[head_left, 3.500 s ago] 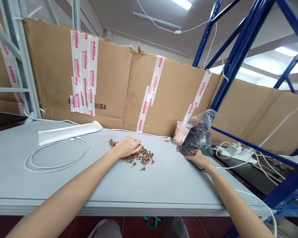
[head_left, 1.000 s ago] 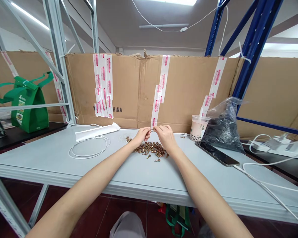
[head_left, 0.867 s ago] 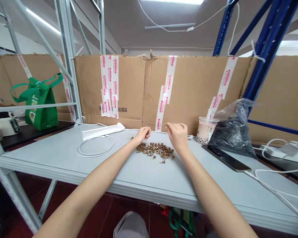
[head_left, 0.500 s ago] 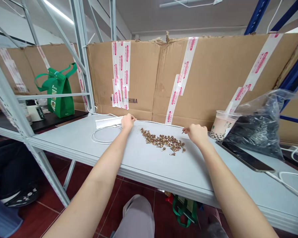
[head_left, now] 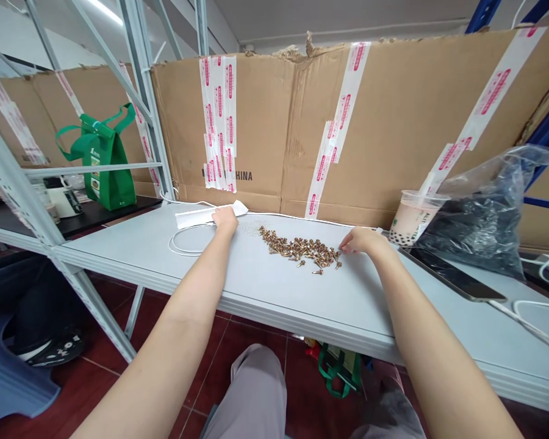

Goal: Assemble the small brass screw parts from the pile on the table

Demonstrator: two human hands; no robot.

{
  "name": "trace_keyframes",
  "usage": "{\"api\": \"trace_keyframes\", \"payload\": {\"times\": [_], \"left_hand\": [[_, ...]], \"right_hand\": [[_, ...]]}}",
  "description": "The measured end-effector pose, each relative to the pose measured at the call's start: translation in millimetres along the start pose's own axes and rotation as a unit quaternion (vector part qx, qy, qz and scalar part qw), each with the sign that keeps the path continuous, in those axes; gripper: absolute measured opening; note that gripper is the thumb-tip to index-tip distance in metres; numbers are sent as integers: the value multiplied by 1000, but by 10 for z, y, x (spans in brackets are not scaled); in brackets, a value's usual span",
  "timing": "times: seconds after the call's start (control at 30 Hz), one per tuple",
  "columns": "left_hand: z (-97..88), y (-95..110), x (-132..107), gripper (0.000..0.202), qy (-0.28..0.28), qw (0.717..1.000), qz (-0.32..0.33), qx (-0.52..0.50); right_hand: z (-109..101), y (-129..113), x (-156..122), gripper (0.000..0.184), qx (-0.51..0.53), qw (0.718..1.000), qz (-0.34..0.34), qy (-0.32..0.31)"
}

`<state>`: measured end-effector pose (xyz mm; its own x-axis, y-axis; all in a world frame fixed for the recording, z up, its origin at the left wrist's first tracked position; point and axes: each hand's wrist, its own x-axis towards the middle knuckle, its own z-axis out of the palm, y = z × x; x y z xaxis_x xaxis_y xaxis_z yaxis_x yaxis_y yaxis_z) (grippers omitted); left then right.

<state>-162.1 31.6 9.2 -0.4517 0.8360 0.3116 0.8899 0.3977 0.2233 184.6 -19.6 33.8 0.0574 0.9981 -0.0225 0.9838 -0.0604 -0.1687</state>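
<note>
A pile of small brass-coloured screws (head_left: 302, 249) lies on the grey table (head_left: 274, 286). My right hand (head_left: 363, 239) rests at the pile's right end with its fingers curled, tips down on the table beside the outermost screws; whether it pinches anything is hidden. My left hand (head_left: 225, 217) is stretched to the left of the pile, its fingers closed on the near end of a long white paper sleeve (head_left: 199, 215) by the cardboard wall.
A coiled white cable (head_left: 183, 241) lies by the sleeve. At the right stand a bubble tea cup (head_left: 412, 216), a plastic bag of dark parts (head_left: 480, 225) and a phone (head_left: 448, 280) on a cable. A taped cardboard wall (head_left: 393, 122) backs the table; a green bag (head_left: 103, 161) sits left.
My hands, together above the pile a second ago, have parted: the left went left to the white sleeve, the right came down to the pile's right end. The view dropped and turned left.
</note>
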Motion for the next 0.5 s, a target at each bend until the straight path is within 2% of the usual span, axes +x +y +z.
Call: {"api": "trace_keyframes", "payload": {"times": [0.1,0.33,0.4,0.5], "left_hand": [[-10,3,4,35,-15,1000,-8,-18],[-24,4,5,38,-29,999,-4,-43],[-38,6,1,37,-39,998,-9,-43],[-60,10,-8,39,-51,998,-18,-40]], "right_hand": [[18,9,28,10,34,999,-30,-28],[55,-1,53,17,90,994,-34,-48],[67,-6,47,19,91,996,-7,-23],[83,31,50,20,75,994,45,67]]}}
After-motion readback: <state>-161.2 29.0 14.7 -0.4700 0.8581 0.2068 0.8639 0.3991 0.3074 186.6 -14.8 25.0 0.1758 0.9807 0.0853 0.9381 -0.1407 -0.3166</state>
